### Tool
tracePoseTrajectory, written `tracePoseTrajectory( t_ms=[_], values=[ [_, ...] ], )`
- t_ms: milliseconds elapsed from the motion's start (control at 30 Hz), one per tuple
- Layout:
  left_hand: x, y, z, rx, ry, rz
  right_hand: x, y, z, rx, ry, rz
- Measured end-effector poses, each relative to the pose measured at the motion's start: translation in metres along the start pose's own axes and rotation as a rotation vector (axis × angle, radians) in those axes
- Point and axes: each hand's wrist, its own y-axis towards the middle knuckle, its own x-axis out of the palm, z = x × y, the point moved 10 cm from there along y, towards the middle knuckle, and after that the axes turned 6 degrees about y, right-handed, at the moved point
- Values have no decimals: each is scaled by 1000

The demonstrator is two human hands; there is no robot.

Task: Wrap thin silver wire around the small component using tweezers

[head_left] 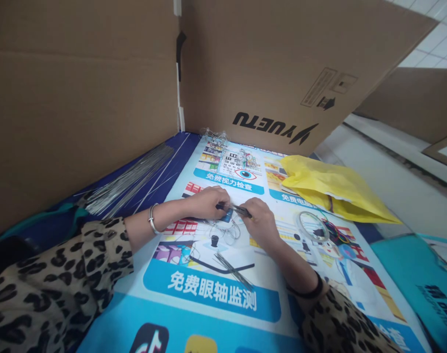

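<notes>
My left hand (209,202) is closed, its fingers wrapped round a small dark tool (221,206) whose kind I cannot make out. My right hand (260,224) grips what looks like small pliers (241,211), their tips pointing at the left hand. The two tools nearly meet; whether a wire runs between them is too small to tell. Just below the hands lie thin wire loops (229,231) on the printed poster (209,326). Closer to me rests a small bunch of short straight wires (234,271).
Long straight wires (130,182) lie in a bundle on the left. Tangled wire pieces (245,159) sit farther back. To the right are a wire coil (313,226), coloured strands (339,234) and a yellow bag (334,189). Cardboard walls (267,59) enclose the back and left.
</notes>
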Motion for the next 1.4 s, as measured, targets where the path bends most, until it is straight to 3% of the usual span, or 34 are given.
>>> tracePoseTrajectory(
  t_ms=[367, 600, 733, 967, 1400],
  values=[
    [-5, -2, 3, -26, -110, -101, 0, -1, 0, -11, 15, 15],
    [-20, -2, -2, -105, -197, -64, -2, 0, -2, -18, 13, 22],
    [-12, -2, 4, -30, -156, -89, -1, 0, -1, -2, 23, 16],
    [3, 0, 8, 72, -53, -35, 0, 0, 0, 0, 15, 6],
    [4, 0, 4, 26, 4, -27, 0, -3, 0, 3, -15, -21]
  ],
)
